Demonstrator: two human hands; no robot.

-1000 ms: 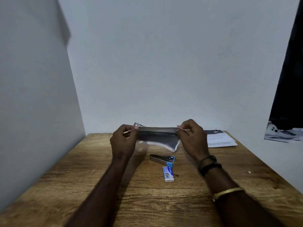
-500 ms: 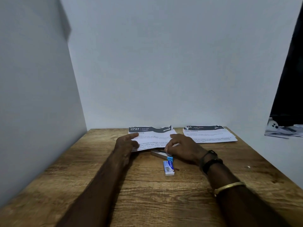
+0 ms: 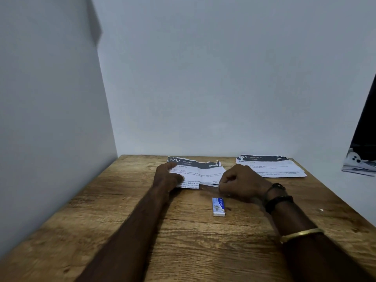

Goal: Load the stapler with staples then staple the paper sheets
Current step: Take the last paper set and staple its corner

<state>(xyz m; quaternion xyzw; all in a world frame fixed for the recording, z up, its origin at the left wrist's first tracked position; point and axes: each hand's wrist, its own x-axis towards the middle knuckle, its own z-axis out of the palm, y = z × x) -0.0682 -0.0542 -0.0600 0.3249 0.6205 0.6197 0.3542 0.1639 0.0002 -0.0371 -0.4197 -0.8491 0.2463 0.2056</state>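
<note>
fingers (image 3: 169, 165) of left hand (image 3: 165, 178) lying straight, pinning torn paper sheets (image 3: 203, 171) steady; right hand (image 3: 242, 184) curling round stapler (image 3: 209, 185), probably readying it for loading from staple box (image 3: 218, 206).

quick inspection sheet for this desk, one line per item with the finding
surface: wooden table, bare grain in the foreground.
job's things: paper sheets lie flat near the back wall, top edge ragged; stapler at their near edge, mostly hidden by the right hand; staple box lies nearer, apart from both.
clutter: second paper stack at the far right.
grippers: left hand presses on the sheets; right hand is curled round the stapler.
cables: nothing seen.
surroundings: plain walls at the left and back; dark panel at the right.
</note>
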